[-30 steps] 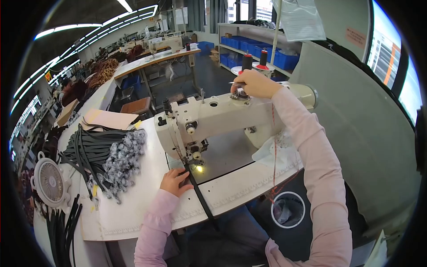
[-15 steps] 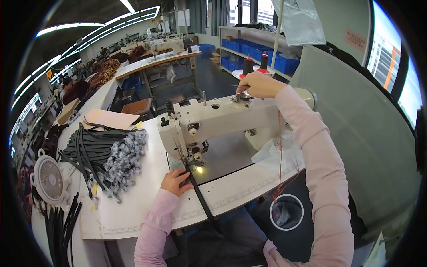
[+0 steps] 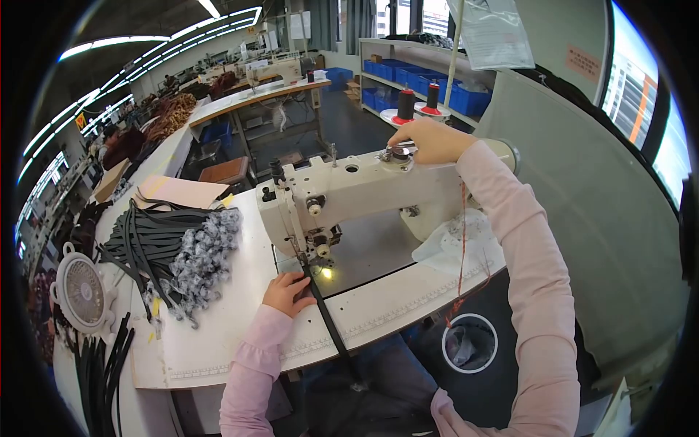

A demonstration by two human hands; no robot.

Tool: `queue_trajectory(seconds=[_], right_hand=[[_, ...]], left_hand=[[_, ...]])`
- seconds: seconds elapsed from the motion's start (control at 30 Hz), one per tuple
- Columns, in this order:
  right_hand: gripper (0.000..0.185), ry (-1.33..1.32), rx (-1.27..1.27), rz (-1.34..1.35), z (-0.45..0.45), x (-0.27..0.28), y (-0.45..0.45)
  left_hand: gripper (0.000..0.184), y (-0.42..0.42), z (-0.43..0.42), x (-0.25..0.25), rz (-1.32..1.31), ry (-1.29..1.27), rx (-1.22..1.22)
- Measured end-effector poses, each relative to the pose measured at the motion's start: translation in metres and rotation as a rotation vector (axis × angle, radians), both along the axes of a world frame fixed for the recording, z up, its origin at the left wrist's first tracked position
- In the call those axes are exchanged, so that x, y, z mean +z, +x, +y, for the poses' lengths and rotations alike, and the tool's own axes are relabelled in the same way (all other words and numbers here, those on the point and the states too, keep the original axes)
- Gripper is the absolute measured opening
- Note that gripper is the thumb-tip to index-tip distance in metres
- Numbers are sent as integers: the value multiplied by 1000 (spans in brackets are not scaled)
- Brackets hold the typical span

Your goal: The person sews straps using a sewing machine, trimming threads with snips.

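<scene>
A black strap [image 3: 329, 317] runs from under the lit needle area of a white sewing machine [image 3: 349, 182] down over the table's front edge. My left hand [image 3: 288, 293] lies on the white table beside the presser foot, its fingers apart and fingertips touching the strap. On top of the machine arm, my right hand [image 3: 431, 142] is bent over the round bobbin winder [image 3: 397, 154], fingers closed around something small and metallic that I cannot make out. Orange-red thread [image 3: 463, 233] hangs below my right wrist.
Grey straps with fluffy ends [image 3: 156, 240] are piled on the left, near a white fan [image 3: 84, 293]. Black thread spools [image 3: 405, 107] stand behind the machine. A round bin [image 3: 470, 344] sits on the floor at right. White cloth [image 3: 455, 244] lies by the machine's base.
My right hand has shifted slightly right and tilted over the winder, uncovering more of it. The hanging thread has swung right. My left hand has stayed at the strap.
</scene>
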State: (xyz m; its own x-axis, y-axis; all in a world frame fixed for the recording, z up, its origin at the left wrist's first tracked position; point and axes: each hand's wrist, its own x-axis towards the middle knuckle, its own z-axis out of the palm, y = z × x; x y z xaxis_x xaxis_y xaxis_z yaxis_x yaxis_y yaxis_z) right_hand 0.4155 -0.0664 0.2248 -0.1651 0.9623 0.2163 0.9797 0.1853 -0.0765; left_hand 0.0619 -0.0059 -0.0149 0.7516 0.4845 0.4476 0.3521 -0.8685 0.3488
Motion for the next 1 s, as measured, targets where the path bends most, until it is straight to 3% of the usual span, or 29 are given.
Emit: queue_trajectory(seconds=[0.5,0.57,0.67,0.77,0.83,0.87,0.93,1.0], right_hand=[[48,-19,42,67,-11,3,-4],[49,215,153,32,-10,-12,4],[48,371,137,310,-34,-20,-33],[45,296,190,379,-63,-55,-74],[43,222,500,352,-65,-99,-91],[40,57,532,337,-74,-112,-106],[40,55,656,122,-75,-153,-126],[41,27,678,123,-72,-187,-145]], left_hand=[[44,0,3,-4,18,34,6],[44,0,2,-2,18,9,10],[46,-1,5,-6,15,23,2],[46,-3,2,-2,1,4,-5],[46,-3,2,-2,-13,-1,-6],[46,-3,3,-3,-14,6,-12],[46,-3,4,-4,-3,0,-11],[47,-3,5,-5,7,-4,-13]])
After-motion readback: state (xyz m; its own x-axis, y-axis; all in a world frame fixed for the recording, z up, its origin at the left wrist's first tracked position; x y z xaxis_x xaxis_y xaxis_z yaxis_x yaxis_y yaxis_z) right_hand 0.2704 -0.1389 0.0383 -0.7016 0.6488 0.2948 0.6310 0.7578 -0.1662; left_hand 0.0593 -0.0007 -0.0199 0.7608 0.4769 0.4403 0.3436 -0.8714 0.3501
